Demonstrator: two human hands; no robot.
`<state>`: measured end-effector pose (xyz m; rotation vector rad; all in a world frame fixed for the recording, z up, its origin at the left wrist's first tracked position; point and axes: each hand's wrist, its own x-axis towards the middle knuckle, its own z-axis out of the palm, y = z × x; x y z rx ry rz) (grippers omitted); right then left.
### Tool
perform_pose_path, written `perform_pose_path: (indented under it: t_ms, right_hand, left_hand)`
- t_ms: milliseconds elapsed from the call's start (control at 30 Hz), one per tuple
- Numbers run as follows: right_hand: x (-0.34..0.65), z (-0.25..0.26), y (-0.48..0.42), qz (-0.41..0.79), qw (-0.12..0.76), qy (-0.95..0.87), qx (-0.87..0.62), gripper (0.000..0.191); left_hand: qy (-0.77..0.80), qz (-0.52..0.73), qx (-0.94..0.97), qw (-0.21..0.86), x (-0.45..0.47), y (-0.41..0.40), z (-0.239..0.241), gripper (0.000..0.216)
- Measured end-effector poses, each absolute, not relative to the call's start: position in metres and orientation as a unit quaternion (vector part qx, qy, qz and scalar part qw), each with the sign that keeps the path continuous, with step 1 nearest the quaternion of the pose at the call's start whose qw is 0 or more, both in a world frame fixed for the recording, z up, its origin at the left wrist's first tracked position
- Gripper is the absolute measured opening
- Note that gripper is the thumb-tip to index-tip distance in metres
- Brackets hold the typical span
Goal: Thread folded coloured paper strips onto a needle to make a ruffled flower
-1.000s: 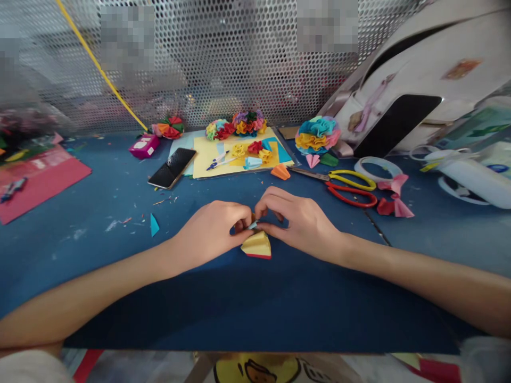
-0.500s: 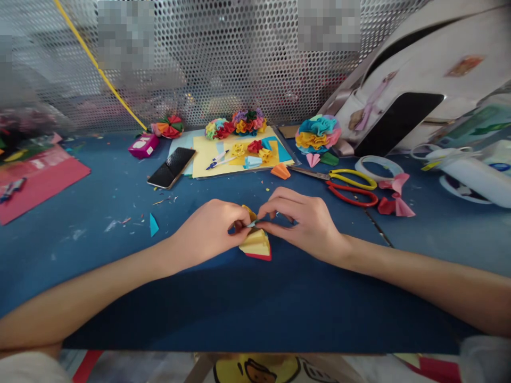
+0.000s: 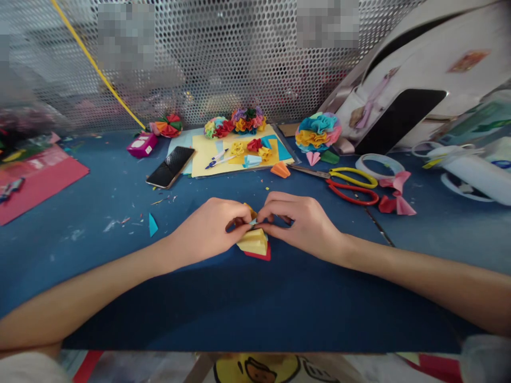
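Note:
Low over the blue table, my left hand [image 3: 217,226] and my right hand [image 3: 305,223] meet, both with thumb and fingers pinched. Between their fingertips is a small pale-blue paper piece [image 3: 253,222], mostly covered by the fingers. Folded yellow paper [image 3: 254,242] with a red layer [image 3: 263,254] beneath sticks out below the pinch, and an orange-yellow paper edge [image 3: 250,209] shows above it. Whether these papers are joined together is hidden by my fingers.
Scissors [image 3: 353,186] with yellow and red handles lie beyond my right hand, near a tape roll [image 3: 379,166]. Phone [image 3: 171,166], paper sheets [image 3: 199,165], paper flowers [image 3: 318,132] and a backpack [image 3: 423,69] stand farther back. A blue scrap [image 3: 153,225] lies left.
The yellow and red papers have shifted very slightly left. My hands keep nearly the same pinch, with the right fingers a little lower.

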<state>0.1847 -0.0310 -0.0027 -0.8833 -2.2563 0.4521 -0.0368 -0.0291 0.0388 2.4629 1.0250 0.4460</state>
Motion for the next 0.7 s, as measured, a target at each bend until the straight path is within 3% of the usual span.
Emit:
perform_pose_path:
  t_ms: [200, 333, 467, 700]
  right_hand:
    - [0.1832, -0.0017, -0.0296, 0.226, 0.331, -0.837, -0.372, 0.015]
    - [0.1824, -0.0027, -0.0298, 0.229, 0.331, -0.836, -0.373, 0.013]
    - [0.1825, -0.0026, -0.0299, 0.224, 0.334, -0.844, -0.355, 0.008]
    - [0.1831, -0.0011, -0.0297, 0.244, 0.332, -0.831, -0.374, 0.01]
  left_hand:
    - [0.352, 0.175, 0.896, 0.207, -0.0366, -0.0291, 0.0402, 0.017]
    - [0.357, 0.188, 0.898, 0.173, -0.0355, -0.0303, 0.037, 0.012]
    - [0.364, 0.192, 0.894, 0.175, -0.0353, -0.0327, 0.0349, 0.025]
    - [0.311, 0.229, 0.906, 0.175, -0.0366, -0.03, 0.0346, 0.025]
